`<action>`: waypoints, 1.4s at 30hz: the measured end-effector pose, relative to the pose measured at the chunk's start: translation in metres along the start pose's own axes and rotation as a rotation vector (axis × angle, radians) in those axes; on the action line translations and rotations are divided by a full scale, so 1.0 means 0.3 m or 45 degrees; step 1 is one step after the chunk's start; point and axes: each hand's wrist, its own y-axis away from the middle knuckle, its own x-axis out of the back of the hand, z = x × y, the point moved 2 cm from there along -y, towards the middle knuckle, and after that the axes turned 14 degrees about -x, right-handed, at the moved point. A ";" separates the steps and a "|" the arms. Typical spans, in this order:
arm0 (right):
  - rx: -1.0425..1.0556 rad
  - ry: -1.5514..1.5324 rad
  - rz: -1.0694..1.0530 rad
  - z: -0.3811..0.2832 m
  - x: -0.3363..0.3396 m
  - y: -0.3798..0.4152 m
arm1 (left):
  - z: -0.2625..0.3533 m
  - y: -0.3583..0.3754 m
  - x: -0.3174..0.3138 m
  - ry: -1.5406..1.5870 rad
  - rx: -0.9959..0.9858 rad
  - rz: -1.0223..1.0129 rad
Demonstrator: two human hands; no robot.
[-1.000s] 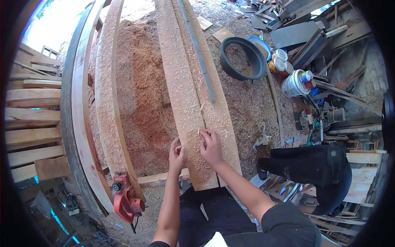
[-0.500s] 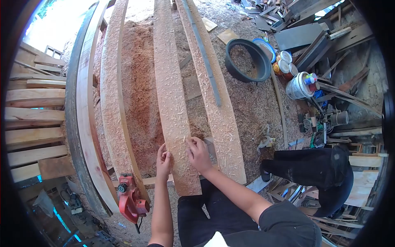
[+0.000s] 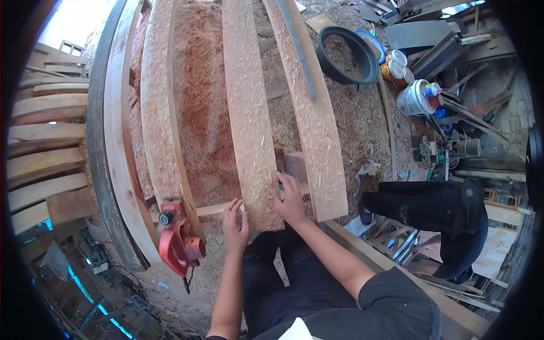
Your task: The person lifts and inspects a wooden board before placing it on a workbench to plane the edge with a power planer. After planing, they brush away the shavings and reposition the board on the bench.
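Observation:
A long pale wooden plank (image 3: 252, 136), scattered with shavings, runs away from me, its near end just above my dark trousers. My left hand (image 3: 235, 224) is at the plank's left edge near that end, fingers extended and thumb apart. At the opposite edge, slightly farther up, my right hand (image 3: 290, 201) has its fingertips against the wood, fingers loosely bent and spread. A red electric planer (image 3: 180, 241) sits to the left, at the near end of a neighbouring plank (image 3: 161, 124).
Another shaving-covered plank (image 3: 320, 147) lies to the right with a grey strip (image 3: 297, 48) on it. Beyond are a black basin (image 3: 347, 56), a white bucket (image 3: 415, 99) and paint cans (image 3: 394, 71). A person in dark clothes (image 3: 425, 209) bends at the right.
Both hands have shifted along the plank's edges toward its near end. My left fingers have straightened from a curl. The whole view has also shifted, with the planks appearing higher.

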 end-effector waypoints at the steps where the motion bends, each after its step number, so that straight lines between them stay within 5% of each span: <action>1: -0.027 -0.039 0.003 0.003 -0.002 0.033 | 0.030 0.032 0.006 0.031 0.054 -0.008; 8: -0.115 -0.109 0.099 0.049 -0.059 0.140 | -0.035 0.257 -0.048 0.175 0.239 -0.021; 10: -0.082 -0.097 0.124 0.054 -0.060 0.154 | -0.093 0.315 -0.088 0.431 0.502 0.035; 13: -0.063 -0.096 0.130 0.067 -0.077 0.162 | -0.152 0.352 -0.138 0.673 0.560 0.077; 15: -0.224 -0.449 0.051 0.080 -0.098 0.149 | -0.175 0.343 -0.163 0.881 0.591 0.157; 28: -0.229 -0.120 0.067 0.043 -0.093 0.159 | -0.219 0.301 -0.184 1.063 0.664 0.214; 30: -0.197 -0.095 0.040 0.021 -0.112 0.163 | -0.230 0.315 -0.152 1.017 0.585 0.379; 34: -0.210 -0.110 -0.087 -0.013 -0.134 0.161 | -0.297 0.376 -0.099 1.237 0.841 0.587; 42: -0.115 -0.137 -0.194 0.030 -0.115 0.162 | -0.206 0.419 0.011 0.930 0.479 0.228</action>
